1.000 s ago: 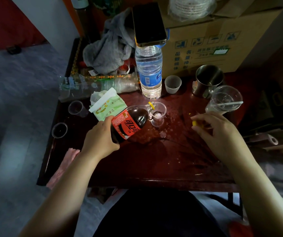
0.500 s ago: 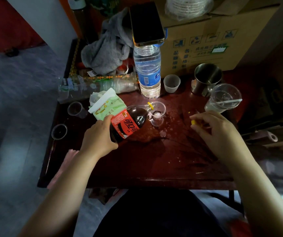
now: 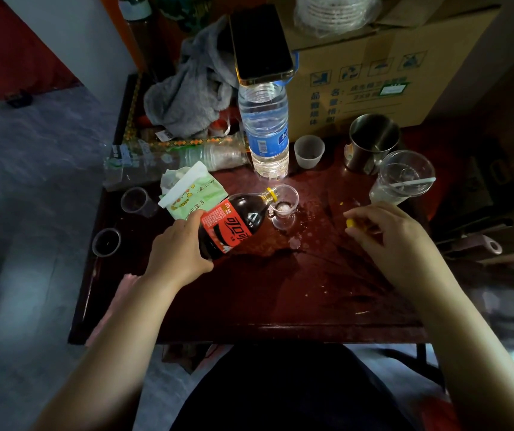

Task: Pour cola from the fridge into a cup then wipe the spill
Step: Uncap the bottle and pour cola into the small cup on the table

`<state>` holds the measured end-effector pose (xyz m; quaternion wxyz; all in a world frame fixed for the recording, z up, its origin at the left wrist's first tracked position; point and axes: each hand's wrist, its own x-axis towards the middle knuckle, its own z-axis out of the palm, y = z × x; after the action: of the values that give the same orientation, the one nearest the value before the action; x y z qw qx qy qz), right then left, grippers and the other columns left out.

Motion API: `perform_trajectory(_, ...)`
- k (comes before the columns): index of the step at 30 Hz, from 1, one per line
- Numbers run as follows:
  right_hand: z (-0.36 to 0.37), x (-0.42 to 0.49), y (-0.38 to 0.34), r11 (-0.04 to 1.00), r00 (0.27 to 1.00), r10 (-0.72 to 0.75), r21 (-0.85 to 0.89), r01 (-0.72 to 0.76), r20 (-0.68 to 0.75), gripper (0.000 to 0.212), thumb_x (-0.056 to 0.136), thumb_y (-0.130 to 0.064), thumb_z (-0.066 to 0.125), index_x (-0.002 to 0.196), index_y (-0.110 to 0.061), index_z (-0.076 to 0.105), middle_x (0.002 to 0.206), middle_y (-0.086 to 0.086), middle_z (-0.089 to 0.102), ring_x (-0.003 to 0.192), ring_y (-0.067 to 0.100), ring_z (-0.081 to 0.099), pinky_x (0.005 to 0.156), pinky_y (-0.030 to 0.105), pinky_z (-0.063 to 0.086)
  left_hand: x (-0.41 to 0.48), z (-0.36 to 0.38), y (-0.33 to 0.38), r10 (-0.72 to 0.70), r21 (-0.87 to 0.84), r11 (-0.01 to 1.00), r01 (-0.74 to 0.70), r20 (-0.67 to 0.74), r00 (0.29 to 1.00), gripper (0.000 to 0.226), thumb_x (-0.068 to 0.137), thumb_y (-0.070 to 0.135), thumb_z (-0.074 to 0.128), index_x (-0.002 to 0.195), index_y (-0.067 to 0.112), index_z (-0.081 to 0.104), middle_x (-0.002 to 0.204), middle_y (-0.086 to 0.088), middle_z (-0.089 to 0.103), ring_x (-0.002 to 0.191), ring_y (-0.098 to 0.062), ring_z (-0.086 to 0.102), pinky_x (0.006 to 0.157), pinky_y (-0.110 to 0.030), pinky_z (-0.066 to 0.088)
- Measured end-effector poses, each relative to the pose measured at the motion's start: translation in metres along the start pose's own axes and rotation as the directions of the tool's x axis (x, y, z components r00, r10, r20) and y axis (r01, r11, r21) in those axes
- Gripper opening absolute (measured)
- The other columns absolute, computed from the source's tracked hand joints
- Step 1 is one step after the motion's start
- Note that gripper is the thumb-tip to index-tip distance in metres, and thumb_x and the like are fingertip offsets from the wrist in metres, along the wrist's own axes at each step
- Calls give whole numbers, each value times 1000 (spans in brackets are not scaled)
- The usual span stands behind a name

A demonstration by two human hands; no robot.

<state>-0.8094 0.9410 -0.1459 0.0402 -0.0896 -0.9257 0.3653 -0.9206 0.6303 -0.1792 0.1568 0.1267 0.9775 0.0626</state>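
Hands (image 3: 181, 244) tilting cola bottle (image 3: 234, 225)

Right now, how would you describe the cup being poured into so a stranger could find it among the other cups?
Start at the tall upright water bottle at the back of the dark red table. Just in front of its base stands a small clear cup. Unlike every other cup here, it has the tilted cola bottle, held by the left hand, with its mouth at the rim.
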Motion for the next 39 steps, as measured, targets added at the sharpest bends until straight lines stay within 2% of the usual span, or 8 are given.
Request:
perform_trajectory(15,0,-2,5,1000,1000,-5,10,5,-10,23,85,-25,66,107,-19,68,102,-7,60,93,11,58,84,35,51,1,0,4,-22,17,1000,22,11,1000,97,59,29,81,140,24,30,115,-6,56,102,-28,58,81,-43,51)
perform_trajectory(22,0,-3,5,1000,1000,-5,6,5,-8,23,85,-25,66,107,-19,68,102,-7,60,92,10,58,85,33,50,-3,3,4,-15,-2,1000,15,6,1000,94,60,29,82,140,24,31,115,-5,56,101,-26,59,79,-40,51)
perform_trajectory(28,-1,-3,3,1000,1000,3,-2,-3,-4,23,86,-26,65,108,-20,67,103,-7,60,92,9,57,82,24,46,-4,5,4,-6,-22,1000,6,4,1000,93,59,28,82,138,24,32,114,-4,57,101,-25,59,79,-40,51)
perform_trajectory(39,0,-5,5,1000,1000,9,3,-9,-4,23,85,-24,67,106,-19,68,101,-6,61,91,10,58,84,30,49,-3,2,4,-15,-9,1000,16,12,1000,88,60,27,81,135,25,34,110,-3,56,96,-25,59,77,-41,51)
